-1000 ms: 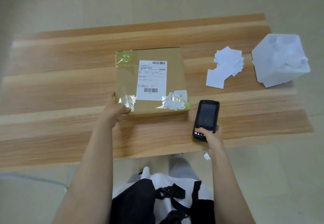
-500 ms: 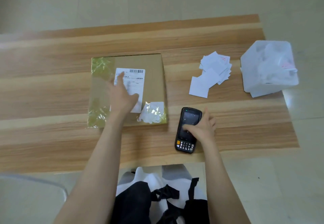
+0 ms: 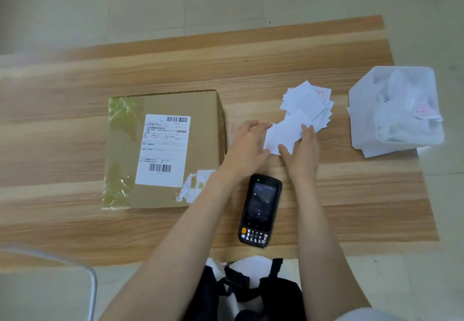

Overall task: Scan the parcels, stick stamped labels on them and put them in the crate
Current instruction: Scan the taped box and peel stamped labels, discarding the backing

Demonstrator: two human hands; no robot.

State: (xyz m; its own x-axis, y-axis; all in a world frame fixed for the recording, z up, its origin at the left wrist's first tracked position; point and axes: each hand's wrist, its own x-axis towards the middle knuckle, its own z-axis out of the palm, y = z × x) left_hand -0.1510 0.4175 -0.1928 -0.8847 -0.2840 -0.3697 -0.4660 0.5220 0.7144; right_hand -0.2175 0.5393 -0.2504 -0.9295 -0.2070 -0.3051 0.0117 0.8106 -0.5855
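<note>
A brown cardboard parcel point(image 3: 198, 119) with a white shipping label point(image 3: 163, 150) lies flat on the wooden table point(image 3: 364, 195), left of centre. To its right is a loose pile of white labels point(image 3: 308, 102), one showing a red stamp. Both hands are at the nearest label point(image 3: 283, 133). My left hand point(image 3: 247, 145) touches its left edge with extended fingers. My right hand point(image 3: 302, 151) rests a finger and thumb on its right and lower edges. The black handheld scanner point(image 3: 259, 210) lies on the table below my hands, untouched.
A white plastic bin point(image 3: 361, 119) holding crumpled white paper stands at the table's right edge. A pale curved rim point(image 3: 82, 270) shows at the bottom left, below the table's front edge. Pale floor surrounds the table.
My right hand has let go of the scanner and moved up to the labels. My left hand has left the parcel and crossed right to the same label. The view has shifted.
</note>
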